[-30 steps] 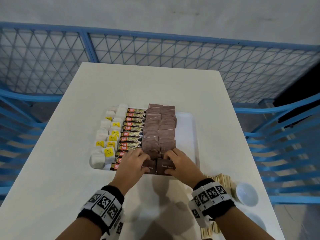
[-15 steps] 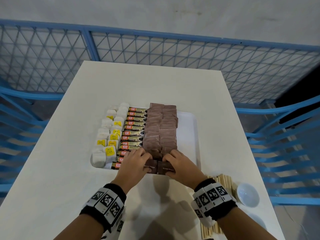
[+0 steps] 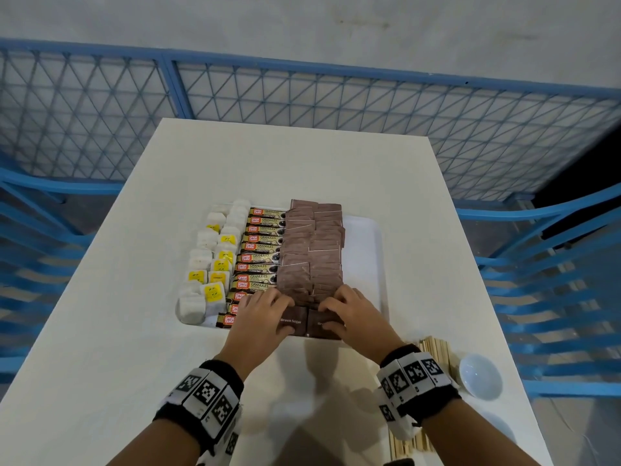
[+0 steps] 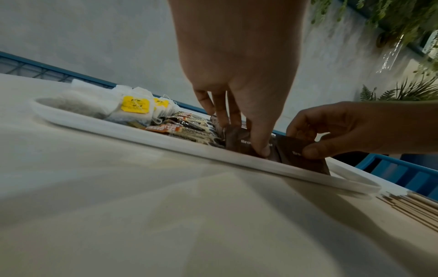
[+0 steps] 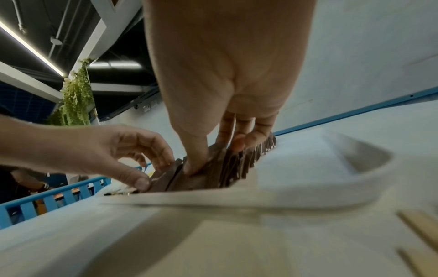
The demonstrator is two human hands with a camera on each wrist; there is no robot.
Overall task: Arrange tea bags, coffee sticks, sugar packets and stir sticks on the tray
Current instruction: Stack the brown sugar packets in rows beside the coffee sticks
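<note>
A white tray (image 3: pixel 363 257) holds tea bags (image 3: pixel 215 264) on the left, a column of coffee sticks (image 3: pixel 262 250), and two columns of brown sugar packets (image 3: pixel 312 243). At the tray's near end my left hand (image 3: pixel 268 312) pinches the nearest left-column sugar packet (image 3: pixel 295 322), thumb in front and fingers behind. My right hand (image 3: pixel 346 312) pinches the nearest right-column sugar packet (image 3: pixel 317 326) the same way. The left wrist view shows my left hand (image 4: pixel 241 133) and both packets (image 4: pixel 296 155) standing against the rim. My right hand (image 5: pixel 215 155) presses into the packets (image 5: pixel 246 161).
Wooden stir sticks (image 3: pixel 437 351) lie on the table near my right wrist, beside a small white bowl (image 3: pixel 480 380). The tray's right strip is bare. A blue mesh fence (image 3: pixel 302 105) surrounds the white table (image 3: pixel 134 297).
Both hands keep their pinch on the near sugar packets and have nudged them slightly deeper against the rows. Nothing else has moved.
</note>
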